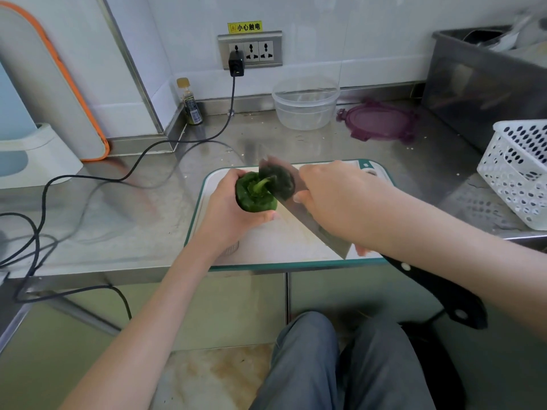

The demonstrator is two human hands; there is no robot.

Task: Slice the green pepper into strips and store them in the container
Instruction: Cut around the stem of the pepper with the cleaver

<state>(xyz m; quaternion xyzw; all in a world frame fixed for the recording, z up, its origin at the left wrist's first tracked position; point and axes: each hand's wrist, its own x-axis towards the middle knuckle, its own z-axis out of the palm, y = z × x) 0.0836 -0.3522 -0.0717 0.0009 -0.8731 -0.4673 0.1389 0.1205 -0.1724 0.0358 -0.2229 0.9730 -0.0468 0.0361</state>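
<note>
My left hand (229, 211) reaches in from lower left, forearm bare, fingers and thumb curled round what it grips. My right hand (334, 196) comes in from the right, arm extended across, knuckles up, fingers bent down and pressing, thumb tucked low.

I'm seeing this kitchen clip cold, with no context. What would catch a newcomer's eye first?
First the green pepper, stem up, gripped by the left hand over the white cutting board at centre. Beside it the right hand lies on the flat of a cleaver whose blade meets the pepper. Behind, by the wall, wait an empty clear container and its purple lid.
</note>
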